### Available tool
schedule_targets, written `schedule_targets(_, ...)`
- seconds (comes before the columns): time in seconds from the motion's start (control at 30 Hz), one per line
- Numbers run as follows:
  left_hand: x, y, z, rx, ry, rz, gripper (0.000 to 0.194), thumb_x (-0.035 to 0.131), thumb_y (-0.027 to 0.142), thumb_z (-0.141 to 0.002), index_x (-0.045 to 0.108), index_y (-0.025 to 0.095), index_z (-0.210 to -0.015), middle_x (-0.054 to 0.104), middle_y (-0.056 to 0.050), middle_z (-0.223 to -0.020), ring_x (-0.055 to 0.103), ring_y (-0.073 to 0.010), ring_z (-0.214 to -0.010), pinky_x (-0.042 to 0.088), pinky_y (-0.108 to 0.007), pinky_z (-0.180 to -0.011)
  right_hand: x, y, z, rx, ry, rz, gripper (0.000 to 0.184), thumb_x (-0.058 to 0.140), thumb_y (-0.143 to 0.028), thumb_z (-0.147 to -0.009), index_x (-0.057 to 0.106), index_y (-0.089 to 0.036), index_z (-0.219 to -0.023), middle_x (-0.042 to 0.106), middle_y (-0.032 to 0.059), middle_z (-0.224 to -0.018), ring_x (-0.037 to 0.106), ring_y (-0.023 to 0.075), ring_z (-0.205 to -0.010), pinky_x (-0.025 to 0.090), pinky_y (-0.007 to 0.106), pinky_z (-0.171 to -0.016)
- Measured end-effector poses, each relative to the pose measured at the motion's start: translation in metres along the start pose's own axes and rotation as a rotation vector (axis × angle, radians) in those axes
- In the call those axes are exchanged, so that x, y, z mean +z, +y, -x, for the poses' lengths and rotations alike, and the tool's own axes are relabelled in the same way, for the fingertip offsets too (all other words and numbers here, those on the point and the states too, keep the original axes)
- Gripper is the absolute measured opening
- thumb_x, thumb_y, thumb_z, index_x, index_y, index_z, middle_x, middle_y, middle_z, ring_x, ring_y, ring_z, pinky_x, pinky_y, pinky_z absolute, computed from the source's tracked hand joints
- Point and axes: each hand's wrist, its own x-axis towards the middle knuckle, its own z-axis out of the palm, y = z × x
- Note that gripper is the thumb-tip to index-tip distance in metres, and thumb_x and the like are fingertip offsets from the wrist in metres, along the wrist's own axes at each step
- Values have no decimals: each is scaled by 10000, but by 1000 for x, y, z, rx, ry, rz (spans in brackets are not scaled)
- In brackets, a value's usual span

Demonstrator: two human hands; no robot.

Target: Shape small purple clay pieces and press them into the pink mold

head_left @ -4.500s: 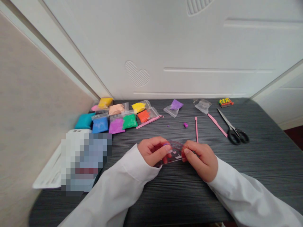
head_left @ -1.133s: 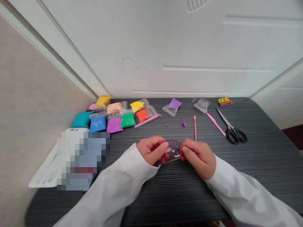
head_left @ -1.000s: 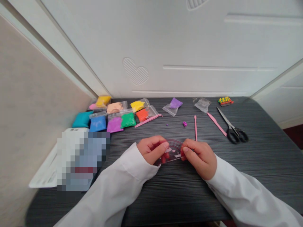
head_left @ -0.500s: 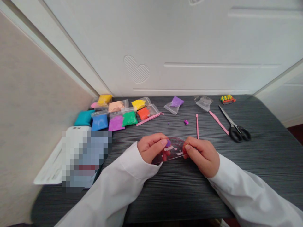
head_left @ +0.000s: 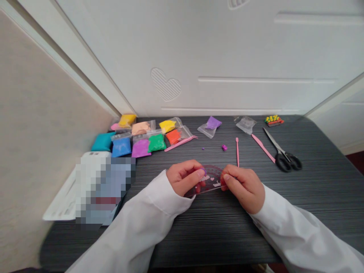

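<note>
Head cam, blk tabletop (head_left: 216, 231), wht panel (head_left: 199, 45)

On the near side of the transparent sheet (head_left: 209, 183), the dark table (head_left: 210, 235) has an open area, but it is closed at left and right by white sleeves (head_left: 301, 223). Both ends of the sheet are occupied, by the left hand (head_left: 183, 178) and the right hand (head_left: 246, 187). Beyond the sheet, a purple lump (head_left: 224, 148) and a thin pink stick (head_left: 237, 151) make the low passage narrow. Beyond it to the left, coloured packets (head_left: 157, 142) block; beyond it to the right, scissors (head_left: 280, 151). Well to its right, a hand could pass freely.
</note>
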Motion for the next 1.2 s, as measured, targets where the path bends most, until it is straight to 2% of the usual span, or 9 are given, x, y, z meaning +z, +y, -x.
schedule_targets(0.2, 3, 1, -1, 13, 67, -140, 185, 541, 305, -678, 493, 136, -622, 544, 10, -497, 480, -69, -387, 370, -175, -390, 0, -1, -1, -11, 5, 13, 227, 336, -198, -802, 472, -179, -622, 490, -13, -571, 454, 100, -571, 331, 232, -569)
schedule_targets(0.33, 2, 1, -1, 33, 62, -167, 183, 535, 301, -681, 492, 137, -613, 540, 9, -487, 481, -75, -388, 375, -184, -397, 1, -1, -1, -15, -2, 9, 226, 335, -201, -803, 472, -179, -624, 490, -13, -576, 458, 101, -578, 331, 232, -577)
schedule_targets(0.53, 0, 1, 0, 4, 5, -22, 188, 535, 318, -677, 502, 134, -662, 562, 0, -531, 494, -78, -419, 382, -184, -415, 0, 0, 0, -9, 7, 8, 227, 337, -195, -806, 480, -181, -630, 494, -16, -576, 462, 99, -578, 333, 230, -577)
schedule_targets(0.73, 1, 1, 0, -10, 43, -63, 214, 535, 340, -685, 510, 132, -640, 558, -3, -512, 480, -79, -404, 366, -185, -392, -1, -1, 0, -16, 5, 8, 232, 339, -195, -804, 479, -180, -619, 494, -15, -571, 461, 99, -575, 335, 230, -575)
schedule_targets(0.97, -5, 2, 1, -22, -51, 115, 253, 528, 374, -654, 540, 127, -709, 577, -18, -544, 496, -91, -424, 376, -207, -422, -2, -2, 0, 10, -5, -49, 214, 350, -175, -804, 482, -181, -636, 519, -23, -579, 481, 88, -564, 350, 219, -566)
schedule_targets(1.2, 1, 3, 1, -49, 75, -67, 217, 538, 340, -669, 507, 136, -602, 536, 13, -464, 454, -65, -353, 333, -170, -356, -2, -1, 0, 9, -19, -60, 215, 354, -178, -803, 481, -178, -630, 523, -23, -577, 479, 87, -555, 352, 220, -558)
